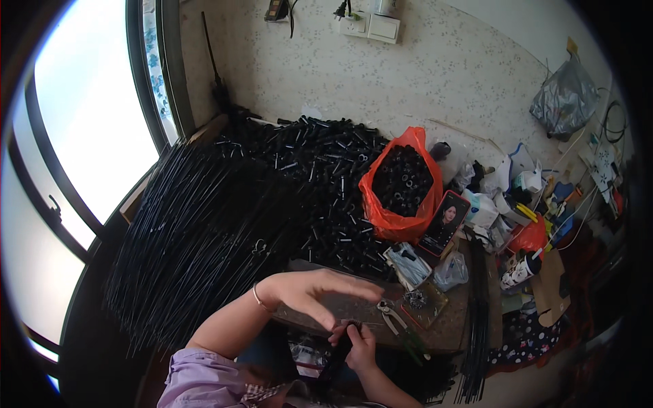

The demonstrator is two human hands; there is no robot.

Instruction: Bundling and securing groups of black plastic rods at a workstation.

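My left hand (316,294) is raised over the table's near edge, its fingers stretched out to the right and nothing in it. A thin bracelet circles that wrist. Just below it, my right hand (360,347) has its fingers closed round a slim dark piece (337,357) whose kind I cannot make out. To the right of both hands, a pair of end-cutting pliers (392,318) with green handles lies on the wooden table (360,309). Small metal bits (415,299) sit in a pile by the pliers.
Long thin black rods (190,245) cover the left side. Black tubular parts (326,149) heap behind them. A red bag (367,194) holds black rings. A phone (445,221) leans beside it. More black rods (478,319) hang over the right edge, near a patterned cup (518,270).
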